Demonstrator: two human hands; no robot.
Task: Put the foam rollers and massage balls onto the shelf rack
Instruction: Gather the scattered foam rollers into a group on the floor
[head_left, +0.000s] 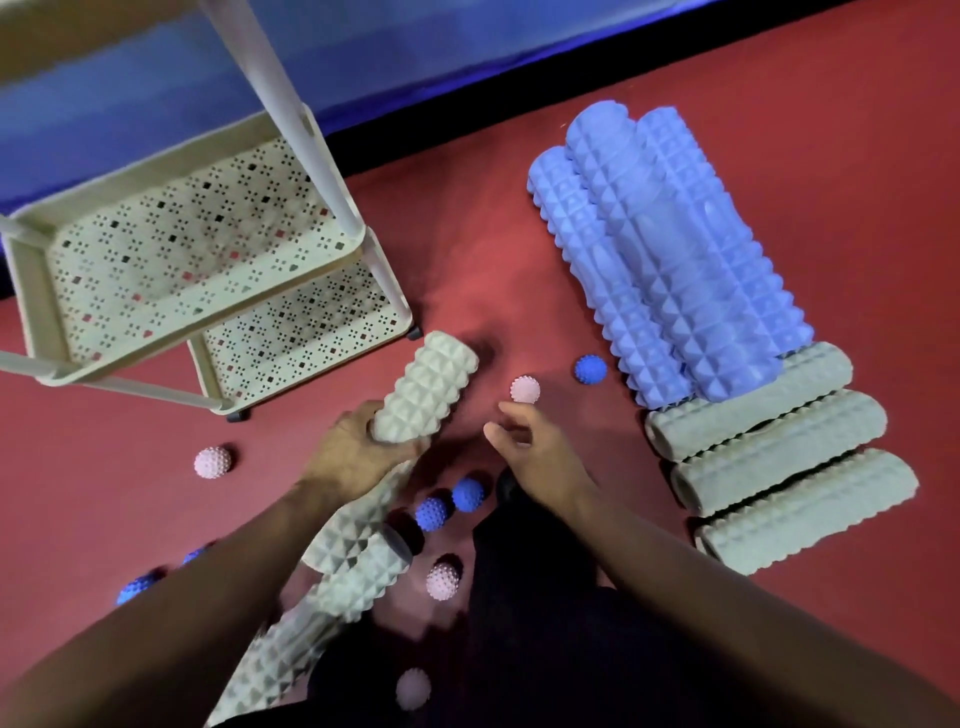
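Left hand (353, 452) is wrapped round the near end of a grey foam roller (426, 387), far end pointing at the shelf rack (291, 150) corner. Right hand (540, 457) hangs loose, fingers relaxed, holding nothing, pink ball (524, 389) just beyond. Bare red floor (483, 249) between rack and blue rollers (670, 260).

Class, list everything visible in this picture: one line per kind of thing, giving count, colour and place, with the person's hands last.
Textured blue foam rollers: three, blue, piled side by side on the floor at right.
Ridged grey-green foam rollers: three lying in a row below the blue ones; one more gripped; others lie under the left arm, count unclear.
Spiky blue massage balls: at least five, scattered on the floor.
Spiky pink massage balls: four, scattered on the floor.
Cream perforated metal shelf rack: one, upper left, trays bare.
Red floor mat: underneath everything.
Left hand: grips a grey-green roller.
Right hand: holds nothing.
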